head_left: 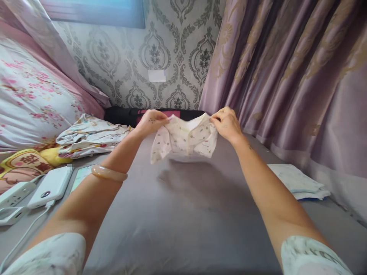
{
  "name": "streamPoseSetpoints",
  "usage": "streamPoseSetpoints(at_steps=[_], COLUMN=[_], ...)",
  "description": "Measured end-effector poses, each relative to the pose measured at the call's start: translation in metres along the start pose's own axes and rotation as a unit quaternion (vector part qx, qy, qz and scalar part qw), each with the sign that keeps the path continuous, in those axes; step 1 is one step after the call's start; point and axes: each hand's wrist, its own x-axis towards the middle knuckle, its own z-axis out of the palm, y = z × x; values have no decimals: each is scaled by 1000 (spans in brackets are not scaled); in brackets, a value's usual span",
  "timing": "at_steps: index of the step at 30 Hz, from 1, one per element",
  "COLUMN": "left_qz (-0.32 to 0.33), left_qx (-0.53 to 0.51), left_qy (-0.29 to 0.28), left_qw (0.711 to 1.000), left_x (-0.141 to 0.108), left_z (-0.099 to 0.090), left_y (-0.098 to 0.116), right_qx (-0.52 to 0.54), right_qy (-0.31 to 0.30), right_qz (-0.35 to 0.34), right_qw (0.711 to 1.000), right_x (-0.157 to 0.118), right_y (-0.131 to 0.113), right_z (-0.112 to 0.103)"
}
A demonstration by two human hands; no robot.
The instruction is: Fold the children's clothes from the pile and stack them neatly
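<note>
A small white garment (186, 139) with a sparse dark print and short sleeves hangs in the air above the grey bed sheet (183, 221). My left hand (151, 122) pinches its left shoulder, and my right hand (227, 123) pinches the right shoulder. The garment is spread between the two hands, with its neckline at the top and its lower part tilted away or folded, so its full length does not show. Below it, a soft shadow falls on the sheet.
Crumpled printed clothes (91, 135) lie at the left beside a yellow plush item (28, 164). Nearer are a white power bank (51, 187) with a cable, a power strip (17, 194) and a phone (82, 177). Folded white cloths (296, 179) rest at the right near the curtain (275, 76).
</note>
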Motion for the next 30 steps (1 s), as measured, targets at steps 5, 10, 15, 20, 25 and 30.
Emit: streamPoseSetpoints(at_steps=[5,10,15,20,25,30], left_qz=[-40,-82,-173,-93,100,211], left_qx=[-17,-48,-94,-136,25,123], left_qy=[19,11,73,180,341,321], left_qw=[999,995,978,970,934,915], left_x=[5,7,6,-6,-41,-80], left_z=[2,8,34,63,66,42], left_y=[-8,-12,-5,4,28,43], right_qx=[-2,106,335,356,206,74], right_qy=[-33,-71,-65,38,161,228], right_qz=[96,215,350,326,184,70], right_qw=[995,968,873,875,948,968], right_x=[-7,-13,-13,-24,-53,-86], right_y=[-8,-18,-28,-44,-56,-63], right_z=[-1,1,25,41,36,10])
